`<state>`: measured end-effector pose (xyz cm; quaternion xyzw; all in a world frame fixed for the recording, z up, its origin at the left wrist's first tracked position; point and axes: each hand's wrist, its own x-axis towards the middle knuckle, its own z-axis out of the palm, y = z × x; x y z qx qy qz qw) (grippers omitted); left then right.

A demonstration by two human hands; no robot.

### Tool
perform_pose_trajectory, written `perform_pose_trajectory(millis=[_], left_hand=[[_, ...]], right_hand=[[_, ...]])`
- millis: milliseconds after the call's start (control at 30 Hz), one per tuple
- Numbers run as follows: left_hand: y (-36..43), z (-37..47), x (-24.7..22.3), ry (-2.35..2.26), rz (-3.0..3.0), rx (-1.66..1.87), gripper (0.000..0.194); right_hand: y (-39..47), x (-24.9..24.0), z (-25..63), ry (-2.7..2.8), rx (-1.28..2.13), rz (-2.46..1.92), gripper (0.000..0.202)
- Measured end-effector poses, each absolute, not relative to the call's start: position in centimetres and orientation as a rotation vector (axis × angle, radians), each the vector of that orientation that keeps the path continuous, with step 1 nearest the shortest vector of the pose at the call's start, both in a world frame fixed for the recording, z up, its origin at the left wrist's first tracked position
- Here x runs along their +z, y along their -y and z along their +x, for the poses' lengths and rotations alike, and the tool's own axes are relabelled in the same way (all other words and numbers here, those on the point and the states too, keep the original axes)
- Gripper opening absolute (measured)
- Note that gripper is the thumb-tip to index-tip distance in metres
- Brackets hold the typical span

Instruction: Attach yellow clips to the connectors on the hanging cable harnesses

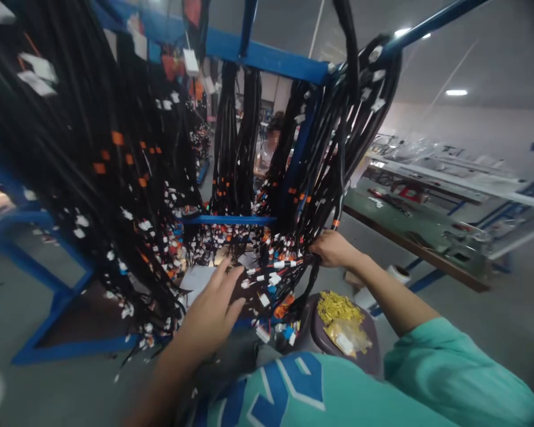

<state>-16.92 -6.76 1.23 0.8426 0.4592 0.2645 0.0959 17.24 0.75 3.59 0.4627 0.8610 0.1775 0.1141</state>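
Observation:
My right hand (333, 248) is closed around a bundle of black-sleeved wires from a wiring harness (309, 261). The loose wire ends fan out to the left of that fist and carry white connectors (276, 279), with orange and blue ones lower down. My left hand (211, 308) is open near those connectors, its fingers apart and nothing visibly held. More black harnesses (235, 136) hang from a blue metal rack (267, 53) in front of me. Some have orange tape marks, and many end in small white plugs.
A dark stool (314, 326) by my right side bears a heap of small yellow parts (338, 308) and a clear plastic bag (349, 337). Further right stands a green-topped workbench (418, 225) with tools and parts. Another person (267, 148) is partly visible behind the rack.

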Motion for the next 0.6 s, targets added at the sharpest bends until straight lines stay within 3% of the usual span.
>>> perform_pose_trajectory(millis=[300,467,600], left_hand=[[8.8,-23.6,6.6,-1.458,2.359,1.651,0.022],[11.9,-27.4,7.7,-1.659,2.246,2.001,0.021],[13.6,-29.2,7.9,-1.768,2.179,2.088,0.021]], right_hand=[[0.7,10.7,8.0,-2.437,0.572,1.704,0.043],[0.5,17.5,0.4,-2.430,0.841,1.962,0.043],[-0.3,24.1,-2.7,-2.491,1.083,2.206,0.037]])
